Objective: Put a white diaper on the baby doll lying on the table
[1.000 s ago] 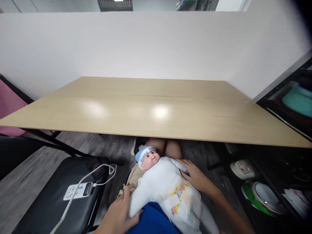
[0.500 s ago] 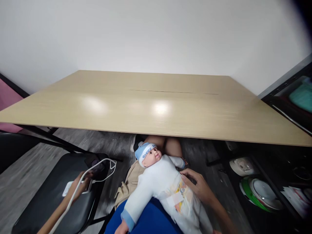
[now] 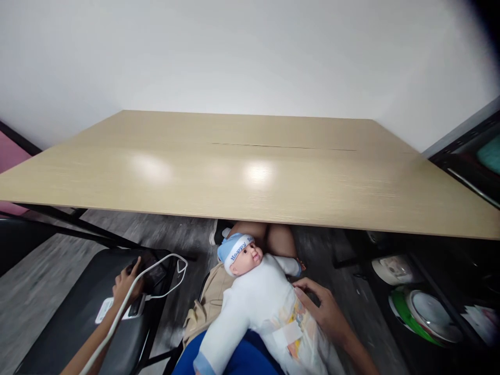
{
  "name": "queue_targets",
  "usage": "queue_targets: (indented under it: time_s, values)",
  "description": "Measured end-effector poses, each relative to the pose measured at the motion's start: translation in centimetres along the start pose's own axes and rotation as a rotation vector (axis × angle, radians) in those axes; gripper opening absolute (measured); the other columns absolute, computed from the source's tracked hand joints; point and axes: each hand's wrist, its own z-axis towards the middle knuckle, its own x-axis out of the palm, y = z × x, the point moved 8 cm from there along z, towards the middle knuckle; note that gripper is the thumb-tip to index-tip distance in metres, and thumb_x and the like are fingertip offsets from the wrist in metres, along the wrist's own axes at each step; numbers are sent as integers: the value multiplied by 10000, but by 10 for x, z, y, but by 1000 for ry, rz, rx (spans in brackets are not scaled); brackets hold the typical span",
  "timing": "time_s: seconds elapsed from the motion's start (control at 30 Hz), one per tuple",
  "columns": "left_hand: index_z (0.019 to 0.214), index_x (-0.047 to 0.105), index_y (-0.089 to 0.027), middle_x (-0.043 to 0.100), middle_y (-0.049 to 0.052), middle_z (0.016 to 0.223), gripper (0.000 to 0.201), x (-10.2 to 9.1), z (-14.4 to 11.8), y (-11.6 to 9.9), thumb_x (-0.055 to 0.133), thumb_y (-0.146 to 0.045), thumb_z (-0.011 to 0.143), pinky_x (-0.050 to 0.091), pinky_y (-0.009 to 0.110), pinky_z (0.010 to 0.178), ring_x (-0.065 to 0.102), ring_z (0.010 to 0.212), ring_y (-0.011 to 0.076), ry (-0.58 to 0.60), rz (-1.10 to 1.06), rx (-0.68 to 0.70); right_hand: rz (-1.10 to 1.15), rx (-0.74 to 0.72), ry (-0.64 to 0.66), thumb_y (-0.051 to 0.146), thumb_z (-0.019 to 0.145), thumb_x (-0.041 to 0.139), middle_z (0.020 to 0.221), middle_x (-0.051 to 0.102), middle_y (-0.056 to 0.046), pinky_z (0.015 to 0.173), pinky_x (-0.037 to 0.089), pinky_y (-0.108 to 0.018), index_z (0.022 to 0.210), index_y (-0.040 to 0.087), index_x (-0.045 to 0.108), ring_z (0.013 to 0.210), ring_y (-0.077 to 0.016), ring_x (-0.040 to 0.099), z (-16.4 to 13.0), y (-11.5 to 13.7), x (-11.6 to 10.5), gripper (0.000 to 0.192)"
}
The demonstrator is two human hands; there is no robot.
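A baby doll [image 3: 253, 297] in white clothes with blue cuffs, a blue-and-white cap and a patterned diaper [image 3: 299, 325] lies face up across my lap. A white strip [image 3: 288, 334] shows on the diaper's front. My right hand [image 3: 326, 312] holds the doll at its side, fingers bent and tips against the waist. Over the black chair seat at the left, my left hand [image 3: 127, 285] is closed on a small dark object [image 3: 133, 265], mostly hidden by the fingers. Beneath that hand lies a white power strip [image 3: 103, 310], and a dark flat device [image 3: 155, 272] is beside it.
A wooden table [image 3: 234, 182] spans the view above my lap. From the power strip a white cable [image 3: 128, 299] loops over the chair [image 3: 62, 323]. At the right, a dark shelf holds a green-rimmed stack of dishes [image 3: 422, 315] and a white container [image 3: 391, 270].
My left hand has shifted up and forward from the power strip to the small dark object. My right hand stays at the doll's side. The view has tilted slightly.
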Motion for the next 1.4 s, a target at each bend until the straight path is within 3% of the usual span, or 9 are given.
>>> queue_targets:
  time_s: [0.17, 0.47, 0.63, 0.87, 1.03, 1.13, 1.23, 1.33, 1.4]
  values:
    - [1701, 379, -201, 469, 240, 1623, 672, 24, -25, 0, 326, -413, 1066, 481, 569, 1056, 520, 1390, 473, 4, -80, 70, -3, -30, 7, 537, 1037, 603, 946, 797, -50, 828, 537, -319, 1023, 222, 779, 913, -250, 741, 0, 0, 0, 361]
    - [1688, 407, -218, 572, 190, 1557, 633, 24, -55, -11, 276, -383, 1090, 442, 543, 1132, 562, 1374, 424, -16, -99, 149, -7, -27, 2, 557, 1046, 580, 979, 806, -64, 845, 546, -333, 1041, 216, 779, 940, -263, 744, -1, -2, -1, 394]
    - [1649, 467, -232, 556, 183, 1562, 604, 14, -60, -21, 296, -359, 1084, 429, 521, 1131, 535, 1393, 411, 24, -76, 119, 0, -15, -7, 573, 1053, 567, 991, 813, -71, 865, 551, -343, 1034, 221, 777, 962, -273, 747, -2, -2, 1, 410]
    - [1631, 478, -187, 516, 260, 1493, 629, -14, -52, -32, 288, -407, 1074, 439, 572, 1074, 558, 1299, 457, 19, -82, -75, -15, -15, -11, 579, 1049, 554, 1005, 812, -76, 886, 556, -362, 1072, 224, 764, 975, -280, 750, -4, -5, -1, 413]
    - [1491, 554, -89, 570, 257, 1432, 630, -35, -74, -43, 320, -452, 1033, 424, 581, 1128, 537, 1316, 462, -129, -187, -44, 5, 16, 24, 555, 1013, 628, 1042, 814, -74, 944, 575, -374, 1230, 235, 695, 1029, -278, 767, -11, -11, -7, 392]
    - [1272, 643, -148, 689, 177, 1262, 498, -47, -109, -65, 373, -483, 1020, 483, 492, 1080, 635, 1181, 385, -83, -459, 73, -2, 18, 43, 548, 993, 668, 1111, 815, -90, 985, 581, -383, 1132, 240, 723, 1092, -289, 762, -17, -10, -9, 343]
    - [1136, 677, -230, 722, 68, 986, 477, -63, -153, -110, 393, -605, 1058, 530, 396, 900, 673, 957, 306, 175, -720, 209, -10, 27, 45, 548, 989, 676, 1078, 825, -83, 980, 588, -386, 1059, 243, 758, 1077, -296, 768, -19, -8, -11, 323]
    - [926, 705, -234, 674, 54, 808, 537, -102, -200, -177, 366, -614, 1099, 499, 371, 830, 623, 821, 266, 405, -821, 484, -6, 28, 47, 548, 1002, 662, 1031, 830, -71, 947, 588, -376, 1030, 242, 773, 1045, -292, 772, -16, -7, -12, 327]
    - [836, 673, -223, 653, 54, 777, 544, -142, -224, -223, 335, -529, 1133, 472, 379, 848, 593, 771, 235, 422, -882, 710, -16, 21, 58, 546, 1022, 637, 1001, 827, -60, 920, 580, -362, 1011, 242, 771, 1019, -282, 772, -14, -7, -12, 333]
